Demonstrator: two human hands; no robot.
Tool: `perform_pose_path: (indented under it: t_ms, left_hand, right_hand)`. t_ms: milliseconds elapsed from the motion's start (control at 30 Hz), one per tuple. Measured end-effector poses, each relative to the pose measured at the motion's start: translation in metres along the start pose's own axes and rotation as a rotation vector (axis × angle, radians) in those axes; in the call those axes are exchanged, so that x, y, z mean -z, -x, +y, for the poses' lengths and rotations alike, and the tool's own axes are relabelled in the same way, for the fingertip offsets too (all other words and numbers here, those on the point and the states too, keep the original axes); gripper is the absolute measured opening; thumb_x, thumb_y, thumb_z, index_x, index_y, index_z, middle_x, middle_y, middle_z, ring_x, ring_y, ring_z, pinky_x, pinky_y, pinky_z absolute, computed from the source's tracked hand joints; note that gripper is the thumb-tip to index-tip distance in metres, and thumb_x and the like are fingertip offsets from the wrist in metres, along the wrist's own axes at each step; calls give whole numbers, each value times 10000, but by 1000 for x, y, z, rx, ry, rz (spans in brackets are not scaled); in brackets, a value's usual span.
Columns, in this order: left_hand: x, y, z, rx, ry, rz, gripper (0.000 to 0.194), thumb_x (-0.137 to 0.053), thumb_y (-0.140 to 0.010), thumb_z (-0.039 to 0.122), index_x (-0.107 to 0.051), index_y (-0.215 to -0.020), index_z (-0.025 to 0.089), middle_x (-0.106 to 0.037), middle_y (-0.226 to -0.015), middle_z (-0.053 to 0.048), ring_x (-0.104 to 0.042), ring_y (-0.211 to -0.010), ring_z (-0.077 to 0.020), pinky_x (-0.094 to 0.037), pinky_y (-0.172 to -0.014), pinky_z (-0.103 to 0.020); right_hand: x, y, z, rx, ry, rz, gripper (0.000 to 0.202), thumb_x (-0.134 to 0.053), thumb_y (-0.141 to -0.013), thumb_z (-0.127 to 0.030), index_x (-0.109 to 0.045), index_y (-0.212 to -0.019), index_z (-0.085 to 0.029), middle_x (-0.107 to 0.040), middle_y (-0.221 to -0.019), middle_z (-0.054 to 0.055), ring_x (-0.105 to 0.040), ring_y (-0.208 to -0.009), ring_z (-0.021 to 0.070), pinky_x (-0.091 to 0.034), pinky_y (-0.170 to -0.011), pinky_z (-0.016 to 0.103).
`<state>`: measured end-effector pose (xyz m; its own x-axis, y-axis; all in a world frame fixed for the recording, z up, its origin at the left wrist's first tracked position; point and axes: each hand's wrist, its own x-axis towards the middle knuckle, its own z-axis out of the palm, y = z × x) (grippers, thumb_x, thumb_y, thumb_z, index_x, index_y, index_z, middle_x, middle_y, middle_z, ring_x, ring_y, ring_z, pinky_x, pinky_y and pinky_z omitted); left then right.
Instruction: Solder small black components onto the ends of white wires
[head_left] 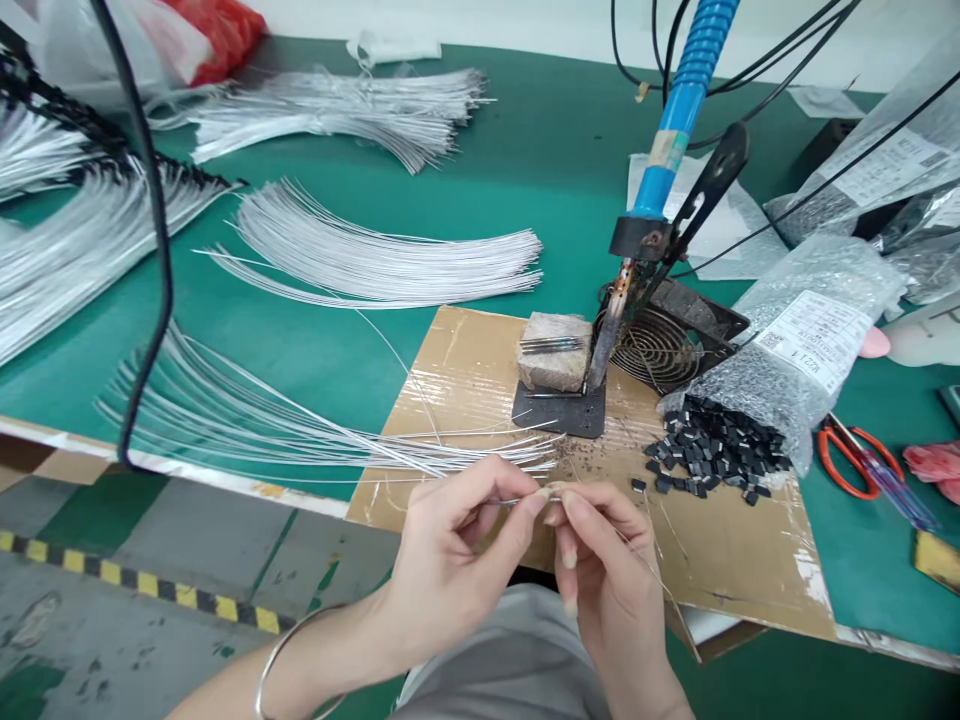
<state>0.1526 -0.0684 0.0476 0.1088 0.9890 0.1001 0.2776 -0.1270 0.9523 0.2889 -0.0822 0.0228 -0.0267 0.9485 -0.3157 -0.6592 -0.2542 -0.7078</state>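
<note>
My left hand (465,550) is closed in a pinch on a thin wire (514,501), close above the cardboard's front edge. Fingertips of my right hand (607,570) meet it there, pinched on the end of the same wire. What exactly lies between the fingertips is too small to make out. A fine strand (649,565) trails from the right hand over the cardboard. Just beyond the left hand lies a loose spread of white wires (450,455). Small black connectors (705,445) form a pile right of the right hand, spilling from a bubble-wrap bag (814,320).
A soldering iron (611,320) hangs from a blue arm (675,120) over a block (555,350), beside a fan (656,345). Cardboard (750,560) covers the green table's front. Wire bundles (390,250) lie left; scissors (859,460) lie right. A black cable (154,220) hangs at left.
</note>
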Motion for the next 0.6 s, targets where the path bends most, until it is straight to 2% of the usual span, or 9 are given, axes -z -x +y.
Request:
perform_pose_path:
  t_ms: [200,300,367,467,600]
  left_hand:
    - [-1,-2,5,49,45,25,181,-622,-919,201,-637,-740,177,-593,-576,15,-496,-483,-90,-374,-428,-190]
    - [0,-5,8,46,44,40,168,-610,-908,180,-640,-742,181,-539,-553,39,-421,-461,-75,-329,-410,-183]
    - [1,-6,9,38,32,53,166,-610,-904,174,-643,-742,182,-516,-546,49,-394,-453,-70,-314,-403,-180]
    - [2,-6,8,15,-7,61,168,-619,-903,172,-650,-738,181,-553,-567,34,-434,-461,-73,-324,-406,-184]
    - [1,-3,3,-24,-42,62,163,-652,-902,185,-669,-741,179,-644,-629,-8,-552,-525,-101,-408,-446,-192]
  right_hand:
    - [1,0,0,17,23,6,147,-811,-820,-372,-834,-852,-231,-699,-622,-1,-483,-349,39,-450,-304,114]
    - [0,2,-3,8,28,26,226,-795,-833,-427,-833,-941,-232,-715,-683,13,-547,-411,61,-470,-324,125]
    - [-1,4,-4,-4,62,52,221,-815,-813,-420,-833,-926,-230,-700,-676,5,-572,-440,70,-491,-349,135]
    - [-3,6,-5,0,115,86,167,-848,-782,-377,-831,-863,-232,-659,-623,-22,-556,-428,62,-485,-356,138]
    - [-2,5,-3,22,123,88,136,-845,-791,-361,-829,-833,-233,-666,-630,-22,-543,-411,52,-482,-347,136]
